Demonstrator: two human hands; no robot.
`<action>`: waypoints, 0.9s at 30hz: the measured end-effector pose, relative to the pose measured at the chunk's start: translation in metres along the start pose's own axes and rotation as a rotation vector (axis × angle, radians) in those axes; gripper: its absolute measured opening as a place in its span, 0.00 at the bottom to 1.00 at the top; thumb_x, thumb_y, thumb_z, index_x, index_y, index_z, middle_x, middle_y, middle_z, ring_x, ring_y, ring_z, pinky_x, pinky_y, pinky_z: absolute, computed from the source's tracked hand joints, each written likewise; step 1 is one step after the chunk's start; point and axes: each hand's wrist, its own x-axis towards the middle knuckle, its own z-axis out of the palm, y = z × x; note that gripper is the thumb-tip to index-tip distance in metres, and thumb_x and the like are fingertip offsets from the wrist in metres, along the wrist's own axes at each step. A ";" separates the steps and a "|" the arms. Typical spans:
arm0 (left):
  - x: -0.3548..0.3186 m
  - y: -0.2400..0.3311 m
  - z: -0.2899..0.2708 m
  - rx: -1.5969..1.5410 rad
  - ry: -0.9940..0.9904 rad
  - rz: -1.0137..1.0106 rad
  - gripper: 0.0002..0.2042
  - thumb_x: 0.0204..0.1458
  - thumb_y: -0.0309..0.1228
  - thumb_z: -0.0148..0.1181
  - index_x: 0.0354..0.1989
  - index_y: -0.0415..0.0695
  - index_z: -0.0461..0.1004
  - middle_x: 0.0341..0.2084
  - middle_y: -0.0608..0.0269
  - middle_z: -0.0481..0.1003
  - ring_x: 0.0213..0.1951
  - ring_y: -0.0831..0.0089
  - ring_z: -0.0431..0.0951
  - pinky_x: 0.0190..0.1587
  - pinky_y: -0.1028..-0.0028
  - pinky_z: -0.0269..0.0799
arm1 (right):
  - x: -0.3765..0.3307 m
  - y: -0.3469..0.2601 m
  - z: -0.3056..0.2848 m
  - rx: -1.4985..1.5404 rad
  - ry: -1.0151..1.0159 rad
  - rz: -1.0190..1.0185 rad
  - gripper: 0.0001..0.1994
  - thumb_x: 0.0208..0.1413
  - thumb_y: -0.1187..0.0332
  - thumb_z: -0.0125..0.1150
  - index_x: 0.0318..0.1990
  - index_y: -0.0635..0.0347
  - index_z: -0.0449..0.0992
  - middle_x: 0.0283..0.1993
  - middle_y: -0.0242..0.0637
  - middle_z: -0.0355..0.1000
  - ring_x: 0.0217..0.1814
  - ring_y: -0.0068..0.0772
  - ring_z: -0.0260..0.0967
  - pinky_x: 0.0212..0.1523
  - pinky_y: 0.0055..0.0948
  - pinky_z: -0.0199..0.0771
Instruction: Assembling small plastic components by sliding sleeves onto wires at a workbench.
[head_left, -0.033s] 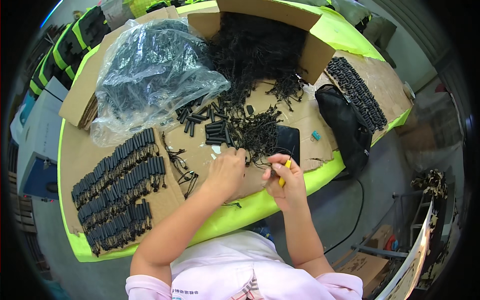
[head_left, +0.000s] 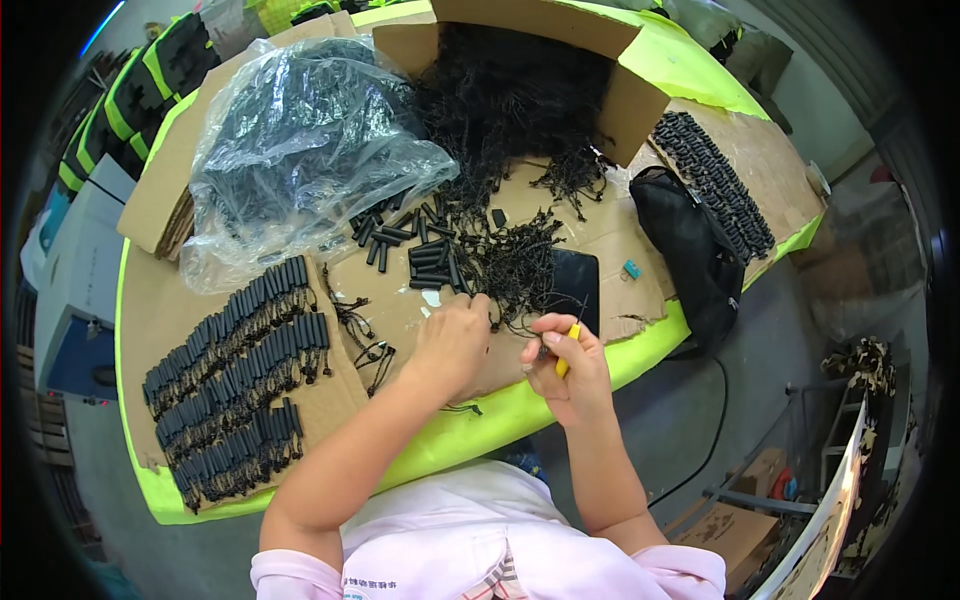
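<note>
My right hand (head_left: 572, 368) grips a small yellow-handled tool (head_left: 568, 350) with a thin dark tip pointing up and away. Dark cord shows by its thumb and fingers. My left hand (head_left: 453, 345) is closed, its fingertips at the near edge of a tangled pile of black cords (head_left: 515, 258); what they pinch is hidden. Just beyond it lie loose black tubes (head_left: 430, 262). At the left, rows of black tubes with cords attached (head_left: 262, 345) lie side by side on cardboard (head_left: 345, 385).
A clear plastic bag (head_left: 310, 150) of dark pieces and an open cardboard box (head_left: 625, 110) of black cords stand at the back. Right of the cords lie a dark flat device (head_left: 577, 275), a teal clip (head_left: 631, 269), a black pouch (head_left: 690, 255) and rows of dark bundled pieces (head_left: 712, 185).
My right hand has shifted slightly left, its fingers drawn in a little, and the yellow tool stands somewhat more upright. My left hand stays nearly in place.
</note>
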 end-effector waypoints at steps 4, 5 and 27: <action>-0.011 0.003 -0.014 -0.039 0.047 -0.039 0.15 0.42 0.27 0.58 0.40 0.41 0.69 0.28 0.51 0.73 0.26 0.58 0.74 0.30 0.63 0.70 | -0.014 0.002 0.002 0.020 -0.169 0.101 0.10 0.54 0.74 0.47 0.44 0.65 0.69 0.36 0.45 0.74 0.09 0.11 0.48 0.11 0.14 0.48; -0.015 0.005 -0.023 -0.039 0.040 -0.035 0.15 0.42 0.27 0.58 0.40 0.41 0.69 0.28 0.51 0.73 0.26 0.58 0.74 0.30 0.63 0.70 | -0.017 0.006 0.003 0.024 -0.163 0.098 0.10 0.54 0.74 0.47 0.44 0.65 0.69 0.36 0.45 0.74 0.09 0.11 0.48 0.11 0.14 0.48; -0.089 0.031 -0.051 -1.370 0.403 -0.303 0.12 0.48 0.24 0.59 0.40 0.36 0.66 0.25 0.61 0.72 0.25 0.79 0.73 0.30 0.80 0.73 | -0.037 0.034 0.041 -1.412 -0.180 -1.157 0.13 0.36 0.81 0.61 0.33 0.64 0.70 0.15 0.34 0.63 0.11 0.30 0.60 0.13 0.25 0.57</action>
